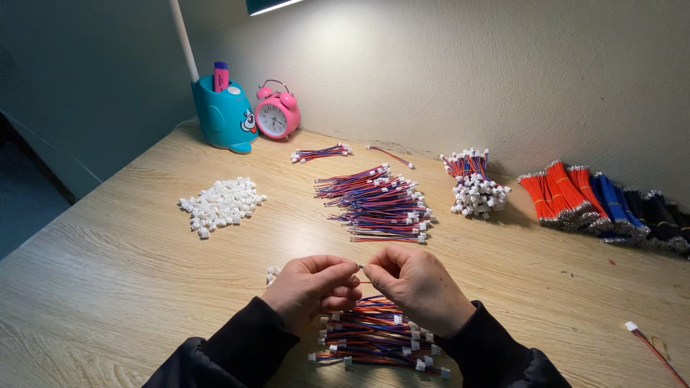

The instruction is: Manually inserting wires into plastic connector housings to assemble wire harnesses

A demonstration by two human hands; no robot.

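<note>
Nearest to us, under our wrists, lies one heap of wire leads [377, 338], red, blue and white strands ending in small white plugs, on the wooden table [108, 287]. Above it our two hands meet fingertip to fingertip: our left hand [310, 287] and our right hand [417, 284] both pinch a thin wire [361, 267] between thumb and forefinger, its metal tip just showing in the gap; whether a plug sits on it we cannot tell. Black sleeves cover both forearms. A few loose white plugs [272, 273] lie just beside the left hand. Farther back we count one pile of white plastic housings [221, 204] to the left, one larger heap of finished leads [377, 203] in the middle, one small bunch [320, 153] behind it with a single lead [392, 155] beside it, and one bundle standing on its plugs [473, 183] to the right. At the far right lie bundles of cut wire [600, 201], several red, some blue, some black. By the wall stand one teal pen holder [224, 115] with a pink marker in it and one pink alarm clock [277, 113]. One stray lead [650, 348] lies at the right edge
</note>
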